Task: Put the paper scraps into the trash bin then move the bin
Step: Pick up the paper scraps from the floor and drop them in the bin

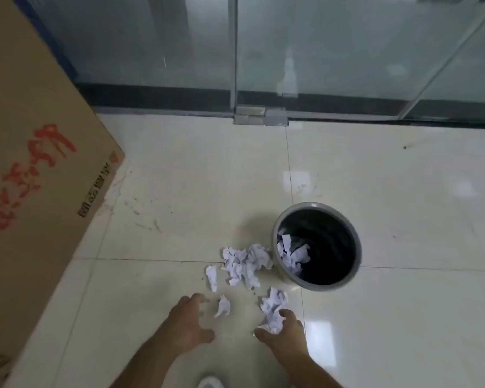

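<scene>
A round grey trash bin (pixel 353 242) with a black liner stands on the tiled floor, with several crumpled white scraps (pixel 293 256) inside at its left wall. A pile of crumpled paper scraps (pixel 245 263) lies just left of the bin. One strip (pixel 212 277) and a small scrap (pixel 222 306) lie nearer me. My left hand (pixel 189 322) hovers open just left of the small scrap, fingers spread. My right hand (pixel 284 333) has its fingers curled on a crumpled paper wad (pixel 273 308) on the floor.
A large brown cardboard box (pixel 37 175) with red print fills the left side. A glass wall and glass door with a metal floor hinge (pixel 259 116) run across the back. A white shoe tip (pixel 210 382) shows at the bottom edge.
</scene>
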`<state>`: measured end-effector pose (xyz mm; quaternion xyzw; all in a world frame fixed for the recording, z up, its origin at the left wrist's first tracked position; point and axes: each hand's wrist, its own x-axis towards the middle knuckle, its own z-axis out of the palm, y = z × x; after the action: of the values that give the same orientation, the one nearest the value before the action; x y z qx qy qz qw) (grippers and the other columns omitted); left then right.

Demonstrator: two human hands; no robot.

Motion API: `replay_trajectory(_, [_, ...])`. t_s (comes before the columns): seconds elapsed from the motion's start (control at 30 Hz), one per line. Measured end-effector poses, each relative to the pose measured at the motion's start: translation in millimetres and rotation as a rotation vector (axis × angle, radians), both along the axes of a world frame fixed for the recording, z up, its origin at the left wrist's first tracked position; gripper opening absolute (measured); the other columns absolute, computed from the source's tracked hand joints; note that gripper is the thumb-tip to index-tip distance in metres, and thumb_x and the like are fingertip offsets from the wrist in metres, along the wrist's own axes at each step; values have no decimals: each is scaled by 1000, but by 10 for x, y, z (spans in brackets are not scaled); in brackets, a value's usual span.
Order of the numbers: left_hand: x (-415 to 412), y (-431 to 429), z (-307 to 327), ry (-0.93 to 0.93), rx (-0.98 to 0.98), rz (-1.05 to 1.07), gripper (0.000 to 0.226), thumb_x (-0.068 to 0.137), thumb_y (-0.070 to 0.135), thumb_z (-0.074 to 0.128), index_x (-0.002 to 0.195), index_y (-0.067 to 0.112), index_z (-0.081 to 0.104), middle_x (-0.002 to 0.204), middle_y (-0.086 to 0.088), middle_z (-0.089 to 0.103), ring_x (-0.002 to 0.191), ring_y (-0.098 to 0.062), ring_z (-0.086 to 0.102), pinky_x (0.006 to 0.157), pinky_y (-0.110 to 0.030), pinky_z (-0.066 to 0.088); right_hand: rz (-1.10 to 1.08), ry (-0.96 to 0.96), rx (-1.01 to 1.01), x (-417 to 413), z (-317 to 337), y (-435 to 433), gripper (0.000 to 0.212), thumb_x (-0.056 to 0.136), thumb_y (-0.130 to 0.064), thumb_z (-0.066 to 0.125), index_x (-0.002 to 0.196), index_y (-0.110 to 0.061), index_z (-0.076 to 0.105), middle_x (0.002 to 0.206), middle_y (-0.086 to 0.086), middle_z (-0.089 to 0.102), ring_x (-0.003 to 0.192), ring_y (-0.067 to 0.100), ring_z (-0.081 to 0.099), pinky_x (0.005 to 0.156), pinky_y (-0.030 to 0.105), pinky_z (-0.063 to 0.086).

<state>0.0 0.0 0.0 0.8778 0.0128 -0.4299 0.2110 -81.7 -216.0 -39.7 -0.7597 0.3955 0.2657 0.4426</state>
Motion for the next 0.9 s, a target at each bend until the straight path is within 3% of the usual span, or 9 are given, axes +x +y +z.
replay_trajectory(0.2, [462,-5,-1407,-68,79,-208,105,64,35,84,151,27,25,141,-4,34,126,-25,45,95,-37,51,-68,50,-169,-15,-1354,-28,102,50,-37,84,136,-15,34,117,8,48,105,25,46,91,35,46])
replay_trajectory(0.27, [601,-14,-1858,-108,111,-282,118,62,31,86,156,30,14,150,-2,25,128,-25,41,93,-40,52,-86,-33,-210,-46,-1697,-38,100,49,-31,82,136,-26,32,109,-3,45,90,14,45,87,36,48])
replay_trajectory(0.33, [738,-71,-2215,-160,149,-357,130,60,30,89,158,33,4,160,-2,11,135,-27,35,94,-41,53,19,-117,-261,-36,-2013,-66,109,48,-26,79,139,-40,22,121,-10,41,90,3,47,89,38,46])
replay_trajectory(0.43, [878,-204,-2604,-242,253,-471,140,61,33,93,157,36,-9,166,-7,-13,146,-34,21,96,-45,53,-36,-64,-167,20,-2389,-98,138,46,-11,85,149,-35,-4,124,4,30,108,27,47,87,41,52])
replay_trajectory(0.53, [998,-293,-2831,-375,329,-625,142,64,32,91,155,35,-18,164,-13,-25,146,-42,16,95,-50,54,4,-40,-160,59,-2607,-164,152,46,-4,92,148,-38,-16,126,10,23,103,29,52,81,38,56])
replay_trajectory(0.67, [1248,-434,-2971,-539,401,-753,147,63,37,92,154,32,-24,164,-16,-27,135,-40,32,81,-44,57,134,-110,-239,329,-2742,-161,151,55,3,85,138,-53,-28,139,2,16,109,29,56,81,42,58])
replay_trajectory(0.77, [1455,-599,-3072,-589,322,-822,140,67,23,90,156,37,-17,165,-17,-26,125,-38,43,76,-42,56,300,-152,-340,691,-2803,-88,149,64,-13,88,132,-52,-38,148,12,14,117,32,56,91,42,55])
replay_trajectory(0.83, [1496,-708,-3145,-489,237,-846,133,70,18,87,157,39,-11,167,-17,-17,127,-40,43,86,-44,54,340,-202,-323,923,-2836,-71,143,64,-23,88,136,-52,-32,155,12,6,130,36,44,103,45,46])
replay_trajectory(0.9, [1445,-799,-3196,-401,163,-858,117,73,22,82,159,36,3,163,-17,11,129,-40,40,100,-44,46,428,-201,-305,1097,-2876,-70,134,68,-34,83,139,-49,-29,159,10,1,140,38,28,113,48,32])
